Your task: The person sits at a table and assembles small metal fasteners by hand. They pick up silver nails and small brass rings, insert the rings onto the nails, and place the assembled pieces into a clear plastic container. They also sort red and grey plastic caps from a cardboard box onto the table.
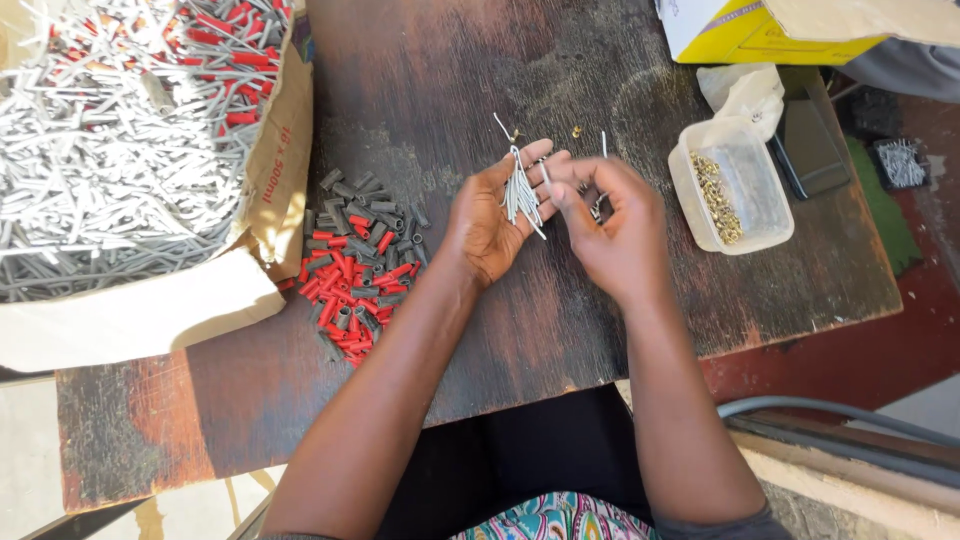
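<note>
My left hand (487, 222) lies palm up over the dark wooden table (440, 90), holding a small bundle of thin white sticks (520, 192) across its fingers. My right hand (612, 225) is right beside it, fingertips pinched on one white stick (545, 172) at the bundle's edge. A pile of short red and grey tubes (352, 268) lies on the table just left of my left hand. A few loose sticks and small brass bits (577, 131) rest beyond my fingers.
A big cardboard box (285, 180) full of white sticks and red tubes fills the left. A clear plastic tub (740, 190) with small brass pieces stands at right, beside a dark phone (808, 148). A yellow and white carton (750, 35) sits at the far right.
</note>
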